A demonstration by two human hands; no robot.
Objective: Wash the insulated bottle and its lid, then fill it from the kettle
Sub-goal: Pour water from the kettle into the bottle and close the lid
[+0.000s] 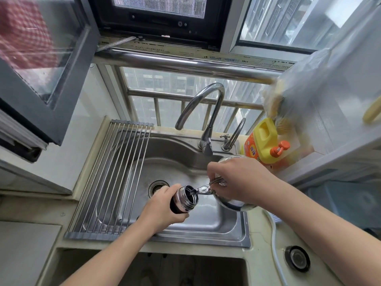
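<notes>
Over the steel sink (pixel 206 226), my left hand (pixel 162 209) grips a dark insulated bottle (pixel 184 200) with a steel threaded neck, its mouth open and facing up. My right hand (pixel 239 178) holds a shiny steel kettle (pixel 233 201) by its handle, tilted left. The kettle's spout (pixel 198 191) rests right at the bottle's mouth, with a thin stream entering it. The bottle's lid is not in view.
A curved tap (pixel 204 112) and a smaller tap (pixel 235 135) stand behind the basin. A roll-up steel drying rack (pixel 115 178) covers the sink's left side. A yellow detergent jug (pixel 263 141) stands at the right rear. The drain (pixel 157 187) lies beside the bottle.
</notes>
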